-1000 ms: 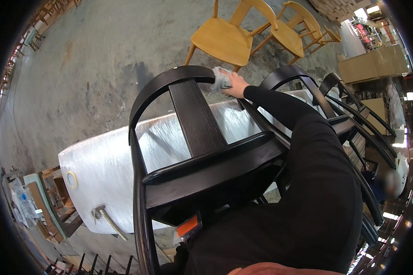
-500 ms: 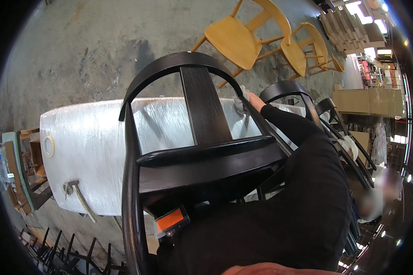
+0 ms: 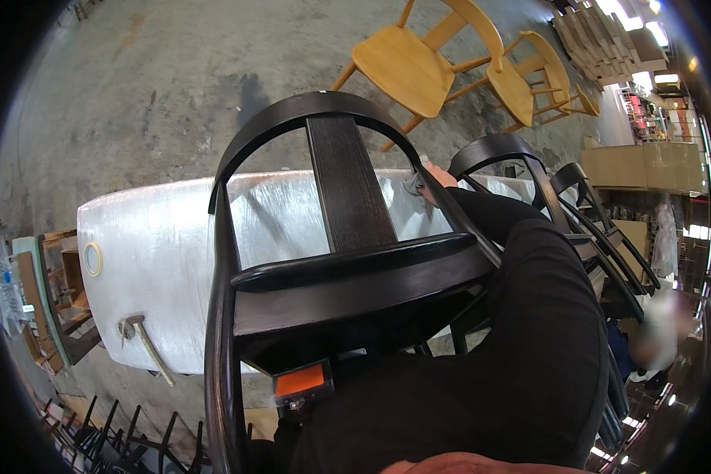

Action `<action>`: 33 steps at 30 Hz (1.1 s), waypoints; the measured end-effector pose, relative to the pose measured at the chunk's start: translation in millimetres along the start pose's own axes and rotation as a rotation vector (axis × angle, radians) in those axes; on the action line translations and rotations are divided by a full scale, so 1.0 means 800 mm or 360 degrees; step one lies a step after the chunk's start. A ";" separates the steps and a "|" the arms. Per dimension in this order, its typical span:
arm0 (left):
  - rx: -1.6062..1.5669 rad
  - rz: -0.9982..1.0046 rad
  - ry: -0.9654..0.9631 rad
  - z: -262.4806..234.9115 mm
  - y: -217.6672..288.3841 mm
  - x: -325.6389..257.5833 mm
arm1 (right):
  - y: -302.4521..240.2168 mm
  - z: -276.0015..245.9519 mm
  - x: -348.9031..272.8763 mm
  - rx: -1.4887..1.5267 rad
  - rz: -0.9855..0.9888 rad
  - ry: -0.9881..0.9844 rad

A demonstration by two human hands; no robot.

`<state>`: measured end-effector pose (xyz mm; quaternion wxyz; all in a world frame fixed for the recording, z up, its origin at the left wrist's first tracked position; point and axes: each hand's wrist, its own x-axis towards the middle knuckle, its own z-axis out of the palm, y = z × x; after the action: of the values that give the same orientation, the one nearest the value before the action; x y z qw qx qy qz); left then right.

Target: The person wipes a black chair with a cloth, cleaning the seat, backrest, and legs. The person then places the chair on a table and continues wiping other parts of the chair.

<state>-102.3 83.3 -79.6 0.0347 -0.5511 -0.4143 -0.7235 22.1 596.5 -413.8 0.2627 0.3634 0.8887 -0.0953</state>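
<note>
A black wooden chair with a curved top rail and a broad centre slat fills the middle of the view, close to me. My right hand, at the end of a black sleeve, is closed on a crumpled grey cloth at the chair's right back post. That post covers part of the fingers. Beyond the chair lies a long surface wrapped in clear film. My left hand does not show. Beneath the seat, an orange-faced device with a black frame sits near my body.
On the wrapped surface lie a hammer and a tape roll. More black chairs line up at the right. Yellow wooden chairs stand on the concrete floor beyond. A person is at far right; cartons stand behind.
My right hand with the cloth has shifted slightly along the right back post, and the wrist has dropped a little. The whole view has tilted slightly; the chair stays in place.
</note>
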 end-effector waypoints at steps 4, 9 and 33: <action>-0.0108 0.0054 -0.0047 -0.003 -0.003 -0.003 | 0.002 -0.017 0.006 -0.0262 -0.0200 -0.0037; -0.0149 0.0060 -0.0024 -0.003 -0.002 -0.001 | -0.002 -0.030 0.000 -0.0366 -0.0198 -0.0138; 0.0082 0.0096 -0.0153 -0.012 0.026 -0.028 | -0.322 -0.177 0.018 0.0397 -0.1003 0.0095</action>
<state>-90.7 54.6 -86.9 0.0508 -0.5963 -0.4171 -0.6840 -222.2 471.0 -307.6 0.1479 0.1028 0.9461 -0.2692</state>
